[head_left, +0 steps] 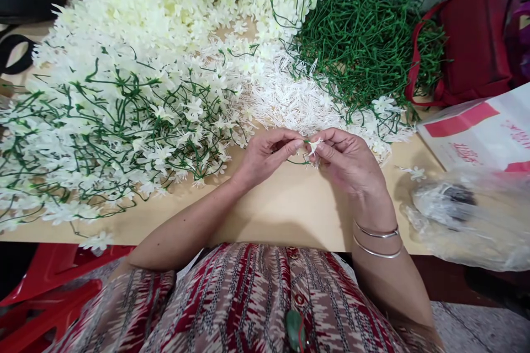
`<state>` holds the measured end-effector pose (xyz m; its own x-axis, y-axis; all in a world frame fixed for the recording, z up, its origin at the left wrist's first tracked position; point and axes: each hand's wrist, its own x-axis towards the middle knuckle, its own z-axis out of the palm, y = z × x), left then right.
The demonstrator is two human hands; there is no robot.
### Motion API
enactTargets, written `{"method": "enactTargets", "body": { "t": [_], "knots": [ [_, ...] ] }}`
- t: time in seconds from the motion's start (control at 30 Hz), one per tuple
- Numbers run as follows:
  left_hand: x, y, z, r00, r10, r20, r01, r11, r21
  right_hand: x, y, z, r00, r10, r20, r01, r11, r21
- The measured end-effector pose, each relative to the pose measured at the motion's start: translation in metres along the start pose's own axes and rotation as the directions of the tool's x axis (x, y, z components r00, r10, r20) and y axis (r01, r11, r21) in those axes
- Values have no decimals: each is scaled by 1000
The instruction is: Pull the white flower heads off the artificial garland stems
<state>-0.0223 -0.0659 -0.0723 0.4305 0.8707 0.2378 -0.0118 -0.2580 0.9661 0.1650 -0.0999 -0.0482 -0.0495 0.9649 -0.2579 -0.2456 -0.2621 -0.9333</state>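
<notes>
My left hand (273, 154) pinches a green plastic stem, its tip showing by the thumb and a thin length curving below the fingers. Against it, my right hand (350, 162) holds a small white artificial flower (314, 146) between thumb and fingers. Stem and flower meet between the two hands, just above the table; the exact joint is partly covered by fingertips. Right behind the hands lies a heap of thin white stamens (285, 96). To the left spreads a pile of white flowers on green stems (136, 127).
Loose white petals (165, 5) are heaped at the back, beside a mound of bare green stems (364, 38). A red bag (476, 38), a white paper bag (488, 132) and a clear plastic bag (488, 220) stand at the right. A red stool (53, 281) is below the table's left edge.
</notes>
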Motion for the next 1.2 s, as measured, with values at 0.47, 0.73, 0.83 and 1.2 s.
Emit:
{"method": "enactTargets", "body": {
  "t": [0.47,0.73,0.83,1.2],
  "knots": [
    [0,3,-3,987,131,92,-147,969,200,-2,-7,-3,995,76,60,-71,993,-90],
    [1,-1,-4,989,92,114,-108,984,143,-2,-5,-2,991,110,73,-101,988,-120],
    [2,-1,-6,987,91,130,-109,984,142,-1,-4,-2,990,117,83,-107,989,-106],
    [2,1,-8,991,35,130,-55,987,150,2,-1,3,995,85,60,-75,985,-155]
  ]
}}
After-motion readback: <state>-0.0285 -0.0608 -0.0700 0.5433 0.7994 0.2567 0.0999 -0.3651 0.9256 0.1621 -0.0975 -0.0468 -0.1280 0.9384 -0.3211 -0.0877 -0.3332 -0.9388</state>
